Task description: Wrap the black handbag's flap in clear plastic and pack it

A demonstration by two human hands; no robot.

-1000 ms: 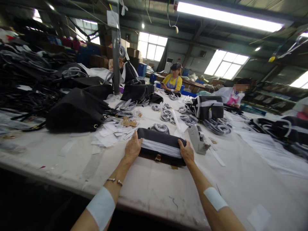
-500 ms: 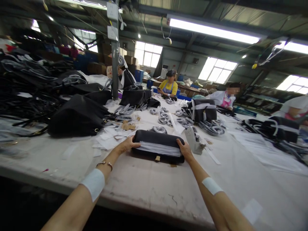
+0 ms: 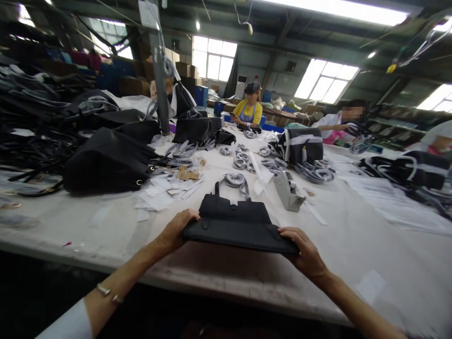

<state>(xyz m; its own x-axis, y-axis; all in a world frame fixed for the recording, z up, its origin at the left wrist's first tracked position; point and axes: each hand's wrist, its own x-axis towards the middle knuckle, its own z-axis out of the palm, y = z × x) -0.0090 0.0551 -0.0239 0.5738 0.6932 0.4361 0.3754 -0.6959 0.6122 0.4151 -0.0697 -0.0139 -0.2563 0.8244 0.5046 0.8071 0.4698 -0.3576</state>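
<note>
A black handbag (image 3: 240, 231) is tilted over the near part of the white-covered table (image 3: 353, 278), its flap spread away from me. My left hand (image 3: 180, 229) grips its left end, and my right hand (image 3: 301, 248) grips the right end, thumb on top. Fingers beneath the bag are hidden. Beyond the flap lies a coiled strap in clear wrapping (image 3: 235, 180). A grey tape dispenser (image 3: 288, 192) stands to the right of the bag.
Loose white paper slips (image 3: 165, 190) lie left of the bag. A large black bag (image 3: 106, 162) and a heap of black straps fill the left side. Another black bag (image 3: 302, 145) stands further back, right. A person in yellow (image 3: 251, 112) sits across the table; others work at right.
The bag has been lifted and turned: its front with the clasp and pale wrap faced me before, and now its flap lies spread away. Both hands kept hold and came nearer.
</note>
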